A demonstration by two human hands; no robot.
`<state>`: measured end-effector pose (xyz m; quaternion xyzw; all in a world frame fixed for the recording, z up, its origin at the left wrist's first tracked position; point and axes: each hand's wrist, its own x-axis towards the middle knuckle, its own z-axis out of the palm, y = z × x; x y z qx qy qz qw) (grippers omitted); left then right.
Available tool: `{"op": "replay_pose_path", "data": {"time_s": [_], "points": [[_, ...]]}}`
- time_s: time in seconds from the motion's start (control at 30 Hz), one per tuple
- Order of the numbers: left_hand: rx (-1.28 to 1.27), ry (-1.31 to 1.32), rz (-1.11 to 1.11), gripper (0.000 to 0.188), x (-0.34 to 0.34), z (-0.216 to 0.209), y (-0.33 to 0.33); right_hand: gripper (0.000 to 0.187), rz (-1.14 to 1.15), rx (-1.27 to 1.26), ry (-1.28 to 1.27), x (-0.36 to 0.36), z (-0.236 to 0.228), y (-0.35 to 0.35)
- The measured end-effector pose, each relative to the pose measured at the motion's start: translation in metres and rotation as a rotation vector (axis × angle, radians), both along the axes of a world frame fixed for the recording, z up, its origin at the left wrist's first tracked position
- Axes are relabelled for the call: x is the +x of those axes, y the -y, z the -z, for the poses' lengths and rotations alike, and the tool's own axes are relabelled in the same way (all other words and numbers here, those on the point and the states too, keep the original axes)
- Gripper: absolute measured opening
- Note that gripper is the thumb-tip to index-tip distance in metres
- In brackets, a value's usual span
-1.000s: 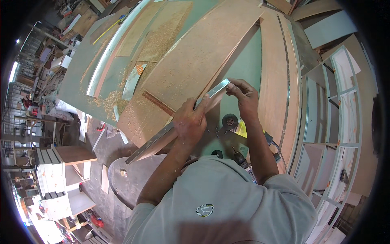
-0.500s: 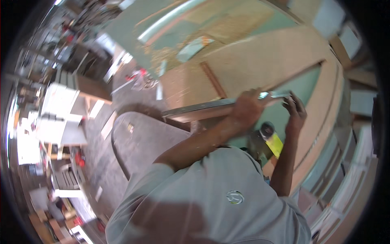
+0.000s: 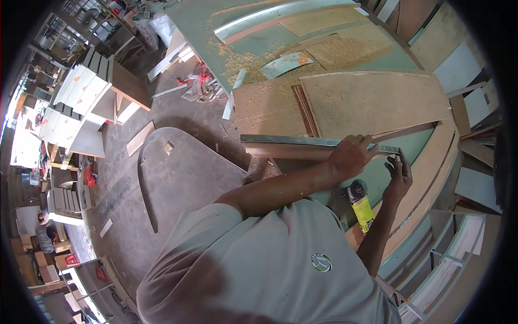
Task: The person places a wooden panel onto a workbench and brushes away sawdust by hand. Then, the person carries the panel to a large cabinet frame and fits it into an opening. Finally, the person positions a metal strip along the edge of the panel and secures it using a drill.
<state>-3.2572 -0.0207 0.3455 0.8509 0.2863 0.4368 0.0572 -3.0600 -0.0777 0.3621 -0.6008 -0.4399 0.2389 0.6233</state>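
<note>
A long narrow wooden board (image 3: pixel 302 150) with a grey, metal-looking upper edge stretches left to right in front of my body. My left hand (image 3: pixel 350 159) is closed over it toward its right end. At that right end, the fingers of my right hand (image 3: pixel 399 175) are bent against the grey tip, thumb and fingertips close together. Below, between my forearms, is a yellow-green power tool (image 3: pixel 362 211) with a black round head; neither hand touches it. My palms are hidden.
Wooden panels (image 3: pixel 372 100) and a brown slotted strip (image 3: pixel 306 110) lie on the green tabletop (image 3: pixel 205 32), amid sawdust. A curved white strip (image 3: pixel 286 16) is at the far side. At left, a grey round-ended board (image 3: pixel 189 167) is near stacked white-fronted cabinets (image 3: pixel 86 92).
The board has swung to lie more level across the view, its left end shifting right. Both hands have moved slightly right and down with it. The whole view has shifted and sharpened.
</note>
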Motion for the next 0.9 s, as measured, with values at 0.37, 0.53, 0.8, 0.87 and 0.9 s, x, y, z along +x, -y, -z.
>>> {"op": "replay_pose_path", "data": {"time_s": [0.37,0.53,0.8,0.87,0.9], "points": [[0.017,0.028,-0.036,0.039,-0.027,-0.004,-0.015,0.038,0.031,-0.059,0.203,-0.009,-0.027,-0.019],[-0.055,-0.023,-0.059,0.050,-0.031,-0.008,-0.025,0.036,0.083,-0.052,0.266,0.005,-0.026,-0.016],[-0.072,-0.075,-0.029,0.048,-0.039,-0.007,-0.029,0.028,0.161,-0.233,0.190,0.014,0.001,0.042],[-0.050,-0.098,-0.032,0.049,-0.041,-0.004,-0.034,0.023,0.061,-0.347,0.214,0.011,0.003,0.048],[-0.037,-0.075,-0.039,0.047,-0.039,-0.006,-0.036,0.023,0.066,-0.358,0.204,0.009,0.012,0.053]]}}
